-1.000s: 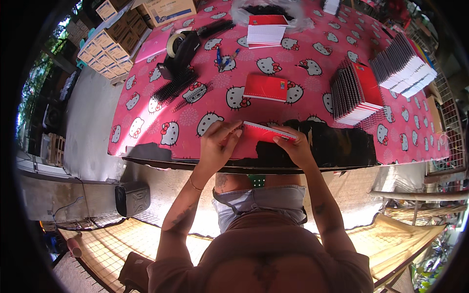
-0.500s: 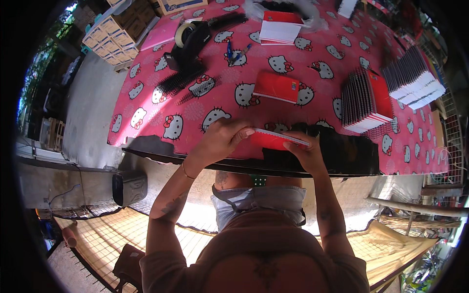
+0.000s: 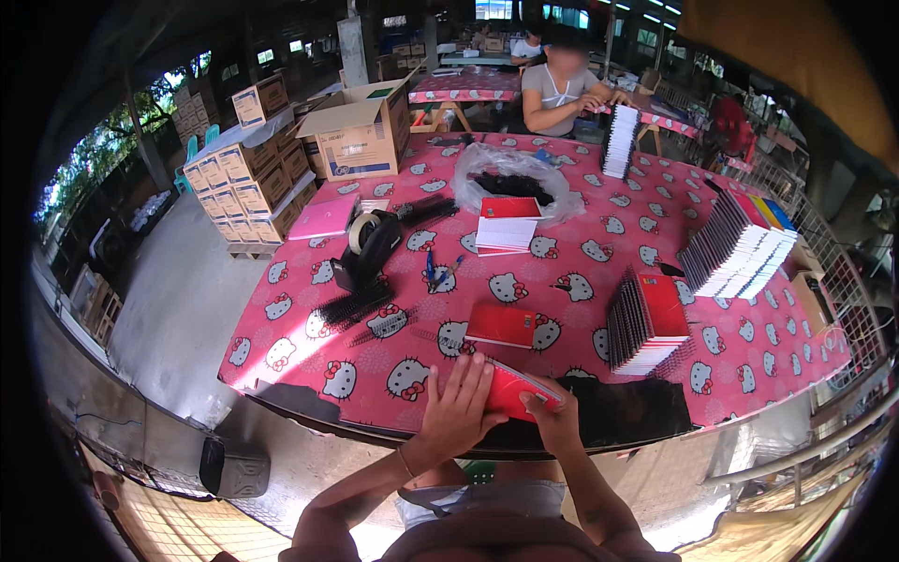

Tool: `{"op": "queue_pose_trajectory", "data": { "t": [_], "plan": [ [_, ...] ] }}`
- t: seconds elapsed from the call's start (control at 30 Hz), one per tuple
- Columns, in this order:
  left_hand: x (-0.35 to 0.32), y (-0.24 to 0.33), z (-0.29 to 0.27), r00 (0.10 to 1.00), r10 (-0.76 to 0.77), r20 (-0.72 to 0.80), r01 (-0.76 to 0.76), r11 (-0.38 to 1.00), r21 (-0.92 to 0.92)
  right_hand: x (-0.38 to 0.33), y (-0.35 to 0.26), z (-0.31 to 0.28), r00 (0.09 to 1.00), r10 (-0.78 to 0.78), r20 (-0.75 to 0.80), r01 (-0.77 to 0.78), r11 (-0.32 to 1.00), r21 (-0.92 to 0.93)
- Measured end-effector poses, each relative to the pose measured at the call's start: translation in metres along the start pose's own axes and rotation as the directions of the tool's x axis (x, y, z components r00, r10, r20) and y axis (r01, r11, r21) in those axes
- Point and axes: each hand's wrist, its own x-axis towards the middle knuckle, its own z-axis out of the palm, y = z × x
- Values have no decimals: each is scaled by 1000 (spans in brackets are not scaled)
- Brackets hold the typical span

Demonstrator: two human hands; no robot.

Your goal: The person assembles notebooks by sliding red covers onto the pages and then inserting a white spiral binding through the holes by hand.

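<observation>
An open-sided work shed, daylit, with long tables and stacked cartons.

The worktop (image 3: 581, 262) wears a pink cloth printed with white cartoon cats. To its left runs a bare grey concrete floor (image 3: 178, 309), where brown cardboard boxes (image 3: 243, 183) stand stacked on a low pallet; an open carton (image 3: 361, 136) sits at the table's far corner. Beyond, another person (image 3: 562, 84) sits at a second pink-covered table (image 3: 468, 84). Strip lights (image 3: 609, 7) glow under the dark roof, and green trees (image 3: 94, 155) show at the open left side.
</observation>
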Motion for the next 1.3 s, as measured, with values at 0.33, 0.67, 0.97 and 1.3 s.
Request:
{"op": "queue_pose_trajectory", "data": {
  "t": [0.33, 0.67, 0.97, 1.3],
  "plan": [
    [-16, 14, 4, 998, 10, 54, -7, 999, -52, -6, 5, -12, 995, 2, 96, 1, 1000, -31],
    [17, 6, -2, 996, -53, -74, 56, 998, 38, -3, 11, -5, 970, 31, 240, 21, 978, -209],
    [-10, 16, 22, 996, -12, 86, 20, 996, -84, 9, 56, -3, 957, -25, 289, 109, 955, -277],
    [-38, 31, 39, 989, 79, 122, -67, 993, -99, 10, 72, -8, 956, -37, 289, 97, 976, -195]
  ]
}}
